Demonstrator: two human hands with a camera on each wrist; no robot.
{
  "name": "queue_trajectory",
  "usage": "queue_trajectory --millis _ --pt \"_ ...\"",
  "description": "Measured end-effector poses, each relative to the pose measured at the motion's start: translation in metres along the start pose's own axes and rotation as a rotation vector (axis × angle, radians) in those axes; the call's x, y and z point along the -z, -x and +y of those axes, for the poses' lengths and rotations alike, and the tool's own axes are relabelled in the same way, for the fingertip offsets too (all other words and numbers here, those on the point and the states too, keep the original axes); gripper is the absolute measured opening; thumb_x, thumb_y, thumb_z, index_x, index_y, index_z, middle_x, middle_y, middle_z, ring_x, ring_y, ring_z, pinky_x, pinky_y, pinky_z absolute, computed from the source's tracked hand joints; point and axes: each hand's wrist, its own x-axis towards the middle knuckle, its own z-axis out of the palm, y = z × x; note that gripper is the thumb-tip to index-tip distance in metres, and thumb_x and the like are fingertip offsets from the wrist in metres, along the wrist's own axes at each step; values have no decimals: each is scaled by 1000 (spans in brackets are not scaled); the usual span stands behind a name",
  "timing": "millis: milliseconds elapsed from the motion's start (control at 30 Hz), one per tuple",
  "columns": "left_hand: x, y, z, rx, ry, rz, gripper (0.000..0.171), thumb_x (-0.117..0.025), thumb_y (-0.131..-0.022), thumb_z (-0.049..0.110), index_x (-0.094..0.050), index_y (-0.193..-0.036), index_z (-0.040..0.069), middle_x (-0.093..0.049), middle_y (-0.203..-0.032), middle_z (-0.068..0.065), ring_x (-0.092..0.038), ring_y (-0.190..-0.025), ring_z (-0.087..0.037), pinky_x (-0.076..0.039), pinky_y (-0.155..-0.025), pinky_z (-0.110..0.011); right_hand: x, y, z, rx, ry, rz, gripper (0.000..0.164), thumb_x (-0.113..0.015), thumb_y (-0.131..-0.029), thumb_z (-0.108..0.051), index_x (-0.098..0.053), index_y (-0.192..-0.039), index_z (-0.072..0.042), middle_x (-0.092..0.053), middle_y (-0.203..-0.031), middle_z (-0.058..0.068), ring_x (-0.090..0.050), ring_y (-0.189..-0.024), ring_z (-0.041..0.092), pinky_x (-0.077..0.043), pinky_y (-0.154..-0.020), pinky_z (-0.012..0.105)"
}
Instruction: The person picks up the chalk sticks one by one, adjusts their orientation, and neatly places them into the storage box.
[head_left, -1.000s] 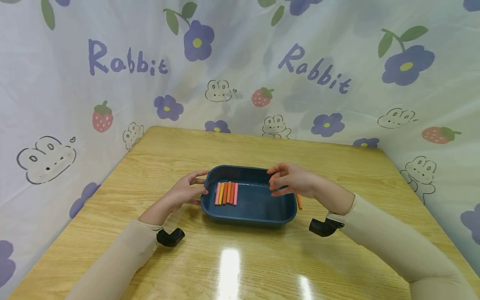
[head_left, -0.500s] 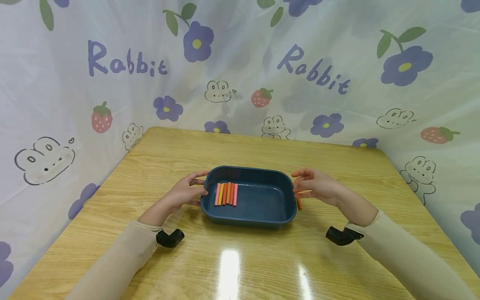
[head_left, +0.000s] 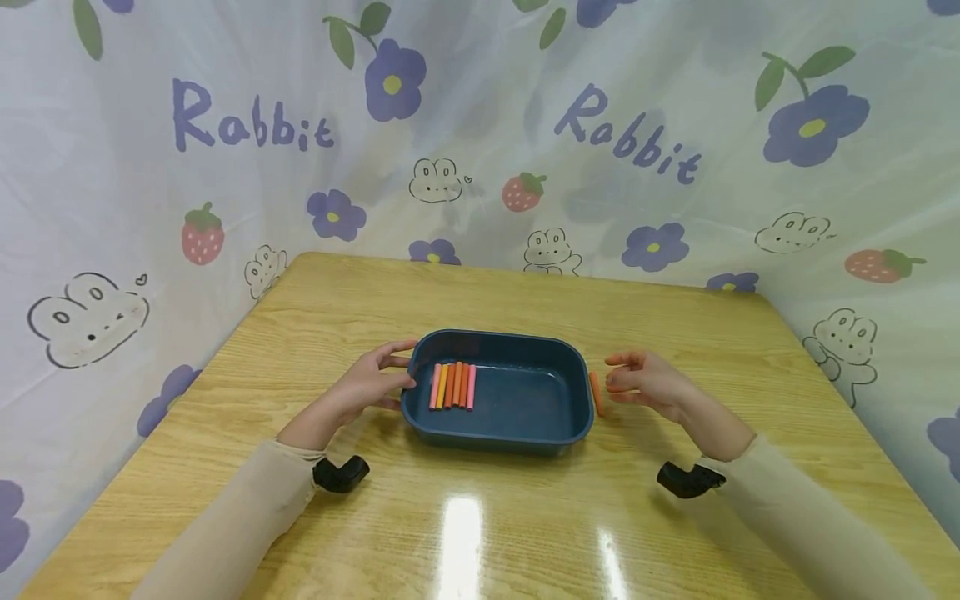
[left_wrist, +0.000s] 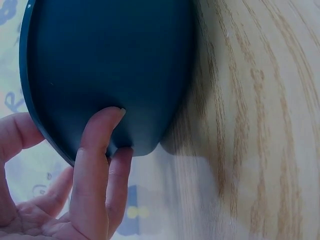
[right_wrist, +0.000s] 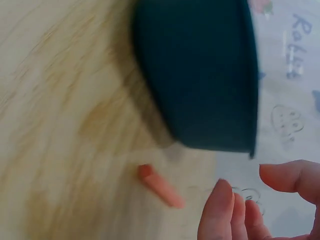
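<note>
A dark blue tray (head_left: 517, 408) stands on the table. Several chalk sticks (head_left: 453, 387) in pink, yellow and orange lie side by side at its left end. My left hand (head_left: 363, 386) rests against the tray's left end; the left wrist view shows fingertips (left_wrist: 102, 120) on the outer wall. One orange chalk stick (head_left: 596, 394) lies on the table just outside the tray's right end. Close to its right is my right hand (head_left: 643, 385), holding nothing, with thumb and fingers apart. In the right wrist view that chalk stick (right_wrist: 161, 187) lies apart from the fingers.
A wooden table (head_left: 360, 517) carries the tray. A printed cloth (head_left: 480, 125) hangs behind it and along both sides. Black wrist mounts (head_left: 341, 475) stick out from both sleeves.
My right hand has moved right, from above the tray to beside the orange chalk stick outside it. The left hand, the tray and the chalk inside have stayed put.
</note>
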Motion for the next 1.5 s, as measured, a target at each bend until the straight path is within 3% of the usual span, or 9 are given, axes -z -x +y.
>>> queue_trajectory --millis 167,367,667,1067,1300,1400,1500 --pt "0 0 0 1 2 2 61 -52 -91 3 -28 -146 9 -36 -135 -27 -56 -100 -35 -56 -67 -39 -1 -7 13 3 36 48 56 -52 -91 -1 -24 -136 17 -37 -122 30 -53 -95 22 -49 -86 36" --pt "1 -2 -2 -5 15 -3 61 -52 -91 3 -27 -146 9 -35 -136 -27 -56 -100 -34 -56 -67 -39 -4 -14 22 28 93 79 61 -65 -83 -6 -33 -131 16 -46 -103 20 -53 -84 18 -52 -74 30" --pt "1 -5 -3 13 1 24 61 -54 -90 2 -31 -145 11 -38 -135 -25 -57 -102 -35 -56 -67 -40 -13 -29 29 -63 252 157 57 -63 -83 0 -36 -132 11 -45 -111 23 -51 -89 25 -52 -73 34" --pt "1 -2 -2 14 4 19 61 -54 -90 3 -30 -146 10 -36 -136 -26 -56 -103 -37 -55 -67 -40 -17 -34 28 -39 381 163 49 -61 -79 8 -41 -123 14 -47 -89 15 -52 -69 20 -52 -60 31" --pt "0 -2 -2 20 3 24 60 -54 -90 2 -31 -145 11 -38 -135 -25 -58 -101 -35 -56 -67 -39 -23 -36 25 -14 511 178 44 -63 -76 7 -47 -117 11 -47 -78 10 -53 -54 19 -46 -50 28" --pt "0 -2 -2 18 3 21 60 -54 -90 3 -31 -145 11 -38 -135 -25 -57 -101 -35 -56 -67 -40 -22 -36 25 -24 466 169 44 -61 -77 7 -46 -118 10 -48 -79 11 -53 -55 19 -47 -50 29" --pt "0 -2 -2 24 7 25 60 -55 -90 3 -32 -145 12 -39 -135 -24 -57 -101 -35 -55 -68 -40 -18 -35 25 -55 332 137 48 -58 -79 7 -42 -124 10 -50 -87 13 -52 -59 18 -48 -53 30"
